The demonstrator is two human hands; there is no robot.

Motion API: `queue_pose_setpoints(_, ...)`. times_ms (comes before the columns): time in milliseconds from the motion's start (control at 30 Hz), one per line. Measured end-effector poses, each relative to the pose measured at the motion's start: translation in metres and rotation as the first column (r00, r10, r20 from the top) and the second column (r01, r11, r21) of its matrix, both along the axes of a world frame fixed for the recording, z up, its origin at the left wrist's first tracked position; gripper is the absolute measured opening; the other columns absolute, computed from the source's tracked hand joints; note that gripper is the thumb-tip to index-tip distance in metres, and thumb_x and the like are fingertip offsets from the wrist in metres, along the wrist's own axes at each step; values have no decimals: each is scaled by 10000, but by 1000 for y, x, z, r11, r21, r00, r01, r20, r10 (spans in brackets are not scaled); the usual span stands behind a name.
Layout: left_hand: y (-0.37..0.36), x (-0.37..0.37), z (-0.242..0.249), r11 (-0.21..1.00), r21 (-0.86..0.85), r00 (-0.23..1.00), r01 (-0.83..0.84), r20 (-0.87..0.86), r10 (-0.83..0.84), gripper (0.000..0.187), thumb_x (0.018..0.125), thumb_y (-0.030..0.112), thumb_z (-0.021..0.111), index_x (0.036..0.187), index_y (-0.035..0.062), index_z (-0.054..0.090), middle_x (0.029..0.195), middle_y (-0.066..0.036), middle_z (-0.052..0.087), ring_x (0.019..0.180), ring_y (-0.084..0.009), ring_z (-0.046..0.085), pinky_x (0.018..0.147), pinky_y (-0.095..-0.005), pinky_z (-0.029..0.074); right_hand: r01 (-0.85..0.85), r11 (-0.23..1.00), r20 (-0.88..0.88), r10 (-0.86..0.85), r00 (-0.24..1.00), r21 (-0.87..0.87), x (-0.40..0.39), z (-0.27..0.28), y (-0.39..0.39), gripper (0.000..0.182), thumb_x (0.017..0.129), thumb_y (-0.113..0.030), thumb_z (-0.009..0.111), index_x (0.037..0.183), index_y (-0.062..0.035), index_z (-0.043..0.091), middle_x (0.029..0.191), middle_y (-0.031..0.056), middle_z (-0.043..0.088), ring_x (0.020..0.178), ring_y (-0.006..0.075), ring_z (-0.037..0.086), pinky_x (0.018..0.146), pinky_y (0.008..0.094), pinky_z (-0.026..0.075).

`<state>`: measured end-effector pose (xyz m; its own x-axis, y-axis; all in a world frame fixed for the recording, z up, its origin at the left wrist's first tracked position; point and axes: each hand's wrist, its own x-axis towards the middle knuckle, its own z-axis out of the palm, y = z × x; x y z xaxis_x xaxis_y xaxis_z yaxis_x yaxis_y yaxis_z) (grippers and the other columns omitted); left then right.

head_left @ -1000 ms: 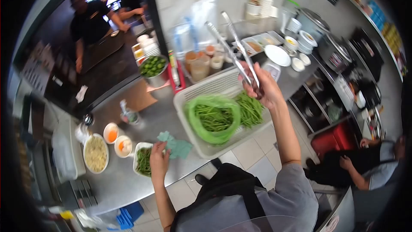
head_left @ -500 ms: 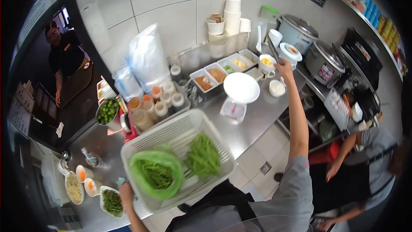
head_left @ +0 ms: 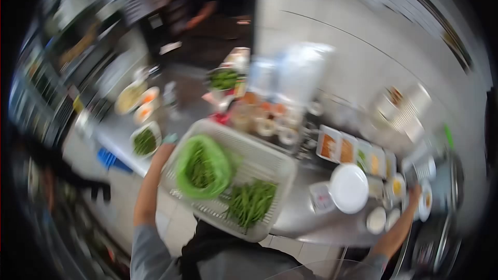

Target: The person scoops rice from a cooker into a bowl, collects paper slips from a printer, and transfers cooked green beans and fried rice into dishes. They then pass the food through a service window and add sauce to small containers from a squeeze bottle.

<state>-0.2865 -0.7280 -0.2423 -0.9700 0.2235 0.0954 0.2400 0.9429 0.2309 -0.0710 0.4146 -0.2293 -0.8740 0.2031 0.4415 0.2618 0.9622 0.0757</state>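
My left hand [head_left: 166, 149] is at the left side of a white perforated basket [head_left: 281, 168], beside a small pale teal cloth-like thing [head_left: 170, 138]. Motion smears its fingers. The basket holds a green plastic bag [head_left: 223, 158] of leafy greens and a loose bunch of green stalks [head_left: 253, 201]. Stretched far right, my right hand [head_left: 415, 195] looks closed next to a white cup with yellow food [head_left: 397, 186]. Blur hides what is in its grip. A bowl of chopped greens [head_left: 145, 140] stands left of my left hand.
A scale with a white pan [head_left: 349, 189] stands on the steel counter [head_left: 306, 231]. Behind it sit topping trays [head_left: 346, 150], sauce bottles [head_left: 267, 127] and stacked cups [head_left: 412, 109]. White bowls [head_left: 376, 221] are near my right forearm. Another person's arm [head_left: 201, 15] shows beyond the opening.
My view has swung left and is blurred. The dark-handled utensil that my right hand held at the yellow-food cup no longer shows clearly. My left hand stays by the basket.
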Motion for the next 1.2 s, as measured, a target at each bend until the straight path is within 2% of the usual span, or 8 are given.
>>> queue_pose_setpoints(67, -3, -10, -8, 953, -303, 990, 4, 135, 39, 165, 786, 122, 497, 807, 34, 636, 780, -156, 632, 739, -306, 620, 644, -414, 480, 149, 853, 10, -167, 986, -500, -13, -19, 41, 508, 675, -21, 611, 1170, 14, 502, 1067, 206, 552, 948, 381, 516, 805, 467, 417)
queue_pose_setpoints(100, -4, -6, -10, 971, -241, 995, -5, 94, 29, 169, 781, 121, 502, 773, 29, 644, 747, -168, 634, 720, -321, 631, 627, -418, 494, 250, 964, 277, -264, 924, 85, -15, 22, -22, 487, 715, -28, 574, 1189, 29, 476, 1119, 238, 525, 1006, 408, 497, 890, 458, 391)
queue_pose_setpoints(167, -4, -10, -14, 974, -192, 975, -116, 168, 149, 191, 786, 136, 496, 773, 17, 646, 777, -185, 640, 759, -339, 637, 672, -429, 507, 297, 953, 377, -294, 878, 53, -21, 40, -32, 473, 805, -109, 548, 1243, 31, 436, 1214, 242, 486, 1142, 397, 433, 983, 441, 325)
queue_pose_setpoints(367, 3, -5, 0, 973, -174, 970, -153, 160, 182, 175, 749, 170, 570, 777, 17, 649, 800, -191, 641, 770, -325, 638, 685, -404, 519, 363, 730, -240, -578, 780, -578, -76, 81, -89, 491, 852, -178, 524, 1282, 25, 401, 1249, 241, 465, 1196, 383, 390, 1004, 436, 301)
queue_pose_setpoints(500, -17, -18, -3, 986, -165, 979, 2, 200, 31, 131, 704, 146, 621, 796, 57, 651, 779, -170, 640, 779, -318, 630, 702, -409, 511, 13, 857, -417, -263, 870, -515, -155, 148, -168, 557, 889, -314, 494, 1322, 13, 367, 1306, 222, 431, 1208, 316, 417, 1008, 362, 313)
queue_pose_setpoints(733, -52, -11, 93, 918, 398, 1000, 1, 5, -3, 135, 752, 134, 641, 859, 54, 631, 732, -104, 642, 698, -248, 625, 642, -350, 483, -603, 303, -356, 584, 729, -738, -201, 255, -724, 292, 910, -189, 494, 1108, 2, 593, 1015, 103, 627, 902, 176, 592, 849, 293, 436)
queue_pose_setpoints(967, -79, -6, 112, 608, 787, 994, 105, -63, -90, 128, 775, 125, 659, 838, 19, 625, 711, -60, 642, 643, -136, 606, 613, -271, 477, -400, 62, -82, 940, 332, -915, -253, 131, -1007, 296, 762, -134, 684, 1031, -25, 630, 915, 49, 652, 779, 96, 580, 679, 248, 470)
queue_pose_setpoints(1200, -169, -9, 69, 702, 709, 986, -62, -65, 153, 135, 765, 132, 648, 864, 40, 653, 834, -91, 655, 765, -209, 625, 669, -331, 497, -251, 235, 37, 795, 605, -939, -342, 84, -1013, 97, 760, -77, 643, 804, 8, 653, 681, 30, 619, 631, 75, 547, 585, 235, 440)
